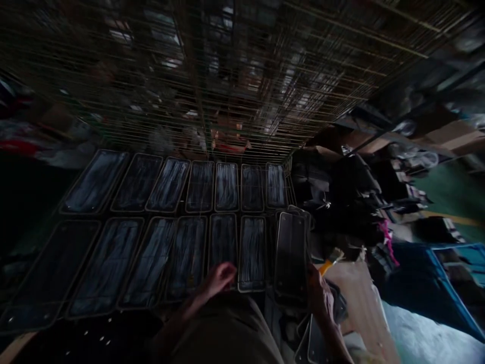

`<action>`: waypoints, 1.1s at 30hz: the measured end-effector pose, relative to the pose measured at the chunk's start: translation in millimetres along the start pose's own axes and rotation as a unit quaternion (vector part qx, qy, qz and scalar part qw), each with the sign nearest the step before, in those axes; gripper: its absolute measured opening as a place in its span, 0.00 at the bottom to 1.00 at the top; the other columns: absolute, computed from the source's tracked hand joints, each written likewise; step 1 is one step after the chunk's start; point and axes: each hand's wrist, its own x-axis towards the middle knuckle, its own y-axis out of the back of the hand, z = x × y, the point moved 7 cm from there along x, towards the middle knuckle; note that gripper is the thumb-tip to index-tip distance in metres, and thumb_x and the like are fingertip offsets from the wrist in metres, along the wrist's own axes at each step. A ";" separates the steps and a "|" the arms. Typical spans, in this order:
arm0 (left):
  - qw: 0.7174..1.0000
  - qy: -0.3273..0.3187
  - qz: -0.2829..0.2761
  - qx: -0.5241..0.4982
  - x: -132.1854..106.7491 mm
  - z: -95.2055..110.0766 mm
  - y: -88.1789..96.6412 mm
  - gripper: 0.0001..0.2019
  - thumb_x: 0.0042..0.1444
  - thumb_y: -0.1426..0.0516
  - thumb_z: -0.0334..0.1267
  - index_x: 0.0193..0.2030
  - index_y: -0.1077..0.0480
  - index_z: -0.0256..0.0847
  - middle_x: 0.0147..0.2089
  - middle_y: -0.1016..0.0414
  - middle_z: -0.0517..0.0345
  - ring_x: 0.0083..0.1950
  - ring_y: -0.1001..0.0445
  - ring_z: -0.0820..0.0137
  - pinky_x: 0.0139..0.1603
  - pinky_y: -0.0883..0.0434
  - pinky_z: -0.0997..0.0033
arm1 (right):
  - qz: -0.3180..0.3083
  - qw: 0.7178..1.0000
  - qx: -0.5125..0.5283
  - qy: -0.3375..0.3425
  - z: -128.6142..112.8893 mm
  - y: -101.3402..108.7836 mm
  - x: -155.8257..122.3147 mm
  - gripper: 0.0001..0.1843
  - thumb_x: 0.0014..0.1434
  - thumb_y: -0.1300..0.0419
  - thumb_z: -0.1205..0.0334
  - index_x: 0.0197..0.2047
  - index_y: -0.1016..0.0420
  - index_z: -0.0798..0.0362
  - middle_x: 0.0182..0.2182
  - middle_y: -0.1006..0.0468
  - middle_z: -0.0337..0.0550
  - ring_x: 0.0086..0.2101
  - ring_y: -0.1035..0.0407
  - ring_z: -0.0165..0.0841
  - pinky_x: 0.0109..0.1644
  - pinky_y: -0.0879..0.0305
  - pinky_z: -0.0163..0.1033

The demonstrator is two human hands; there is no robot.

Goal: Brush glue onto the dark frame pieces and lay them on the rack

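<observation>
My right hand [321,296] is closed around a paintbrush [326,266] with a yellow handle, its pale bristles pointing up and right. The same hand is at the right edge of a dark rectangular panel [291,255] with rounded corners; it seems to grip that edge too, though the fingers are partly hidden. My left hand [222,277], slightly blurred, is curled with nothing visible in it, just over the lower edge of the front row. Beside it lies a panel with whitish streaks [252,253]. Similar streaked panels [226,187] form two rows.
A wire mesh cage [242,136] rises behind the rows, with blurred items beyond it. Dark stacked pieces [341,192] stand to the right, near a cardboard sheet [359,303] and a blue-framed container [424,283]. More panels [316,338] lie below my right hand.
</observation>
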 end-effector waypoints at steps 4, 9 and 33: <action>0.993 -0.040 -0.048 0.096 17.5 -30.7 -101.7 0.17 0.49 0.37 0.51 0.37 0.33 0.40 0.22 0.30 0.65 0.17 0.33 0.75 0.18 0.40 0.76 | -0.030 0.996 0.061 0.060 1.4 31.0 15.8 0.24 0.65 0.57 0.61 0.61 0.33 0.53 0.48 0.23 0.51 0.43 0.26 0.39 0.43 0.28 0.43; 0.984 -0.057 0.031 0.166 33.6 -47.4 -155.4 0.18 0.52 0.40 0.53 0.33 0.39 0.42 0.17 0.36 0.69 0.13 0.40 0.77 0.17 0.46 0.78 | -0.071 0.982 0.128 0.123 -6.7 66.6 62.7 0.22 0.67 0.54 0.57 0.62 0.33 0.48 0.52 0.26 0.47 0.44 0.26 0.34 0.42 0.29 0.35; 0.986 -0.032 0.104 0.129 38.4 -59.0 -168.5 0.14 0.57 0.43 0.47 0.30 0.40 0.41 0.17 0.35 0.69 0.14 0.35 0.77 0.14 0.43 0.81 | -0.048 0.971 0.016 0.234 -5.7 49.0 86.5 0.18 0.70 0.54 0.56 0.56 0.29 0.48 0.40 0.23 0.43 0.31 0.28 0.30 0.26 0.43 0.33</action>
